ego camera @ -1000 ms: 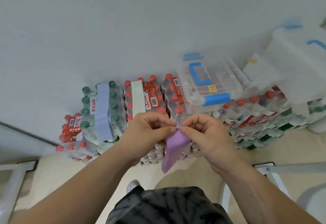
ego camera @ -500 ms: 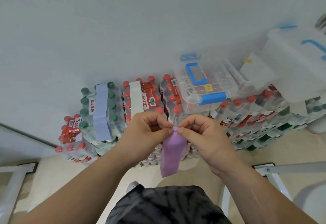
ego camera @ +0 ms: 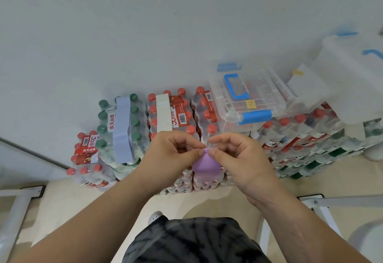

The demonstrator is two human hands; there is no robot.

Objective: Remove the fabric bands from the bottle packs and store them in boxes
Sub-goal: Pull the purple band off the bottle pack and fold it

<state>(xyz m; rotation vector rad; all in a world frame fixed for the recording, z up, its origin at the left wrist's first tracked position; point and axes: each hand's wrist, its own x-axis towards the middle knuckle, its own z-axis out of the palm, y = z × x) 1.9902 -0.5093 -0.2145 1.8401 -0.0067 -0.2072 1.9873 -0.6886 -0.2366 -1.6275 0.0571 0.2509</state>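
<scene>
Both hands meet in the middle of the view over the bottle packs. My left hand (ego camera: pixel 170 155) and my right hand (ego camera: pixel 236 157) pinch the top of a purple fabric band (ego camera: pixel 206 165), folded into a short bunch hanging below the fingertips. A lilac band (ego camera: pixel 122 132) wraps the green-capped pack (ego camera: pixel 135 126) on the left. A white band (ego camera: pixel 163 115) wraps the red-capped pack (ego camera: pixel 184 115) beside it. A clear box with blue handle and latches (ego camera: pixel 244 96) rests shut on top of packs to the right.
More clear boxes (ego camera: pixel 342 76) sit on stacked bottle packs (ego camera: pixel 310 138) at the right, against the wall. A lower red-capped pack (ego camera: pixel 87 159) lies at the left. Grey metal frame legs (ego camera: pixel 323 202) stand at both lower sides on the beige floor.
The purple band hung long below my fingers a second ago; now it is folded up into a shorter bunch. My hands stayed together and rose slightly.
</scene>
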